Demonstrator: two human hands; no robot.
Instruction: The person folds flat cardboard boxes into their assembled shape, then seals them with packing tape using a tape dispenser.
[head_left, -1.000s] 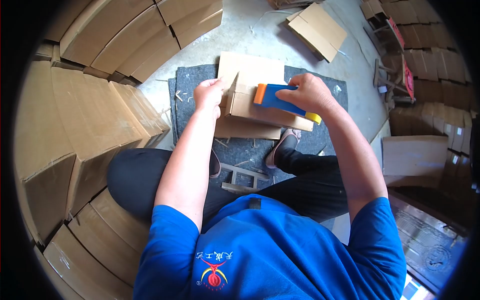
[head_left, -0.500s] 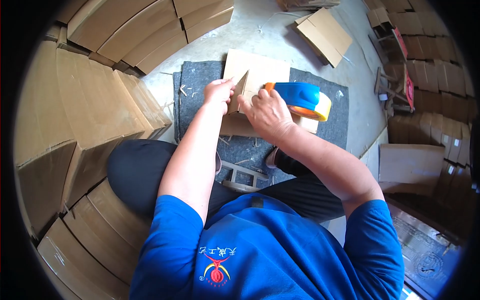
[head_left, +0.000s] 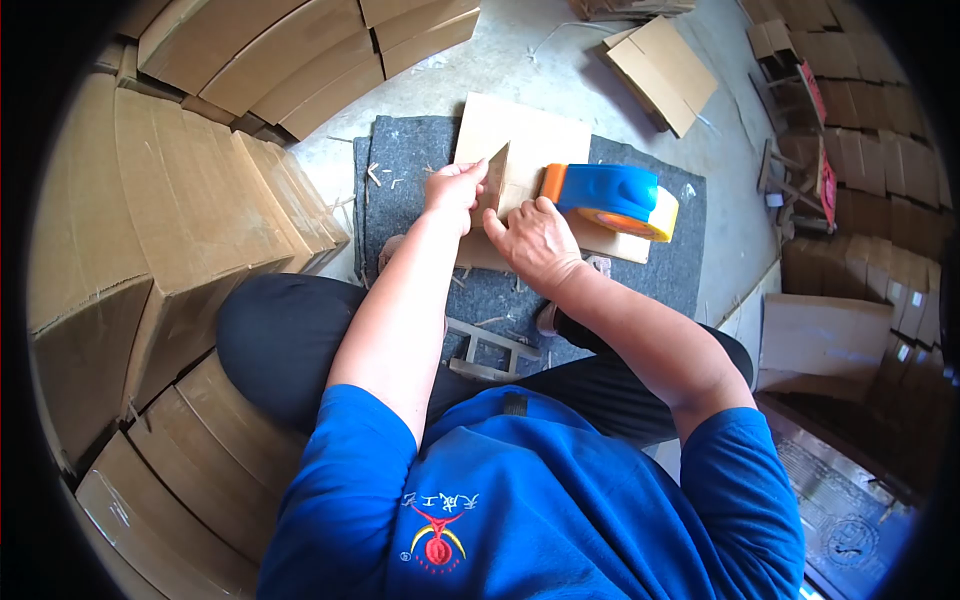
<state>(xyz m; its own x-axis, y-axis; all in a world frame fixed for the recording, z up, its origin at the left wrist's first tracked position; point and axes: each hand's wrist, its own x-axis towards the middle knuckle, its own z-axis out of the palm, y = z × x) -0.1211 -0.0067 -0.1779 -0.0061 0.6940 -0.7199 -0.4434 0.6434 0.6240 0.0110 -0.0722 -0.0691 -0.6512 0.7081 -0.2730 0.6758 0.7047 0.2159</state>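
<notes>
A cardboard box (head_left: 525, 125) lies on the dark grey mat, with a narrow flap (head_left: 497, 185) standing up from it. My left hand (head_left: 457, 192) is closed on the left side of this flap, thumb and fingers pinched together. At the near end of the flap is my right hand (head_left: 540, 243), its thumb on one side and its curled fingers on the other; the fingertips are partly hidden. A blue tape dispenser (head_left: 605, 188) with an orange end and a yellow roll rests on the box, just beyond the right fingers.
The grey mat (head_left: 672, 215) covers the concrete floor, with scraps on it. Cardboard boxes (head_left: 200, 180) are stacked close on my left, and more (head_left: 860, 155) stand at the right. A folded carton (head_left: 662, 75) lies ahead. A metal frame (head_left: 490, 350) is between my feet.
My right hand has drawn slightly back toward me, away from the tape dispenser, with its fingers curled more. My left hand stays on the flap. The whole view has shifted slightly.
</notes>
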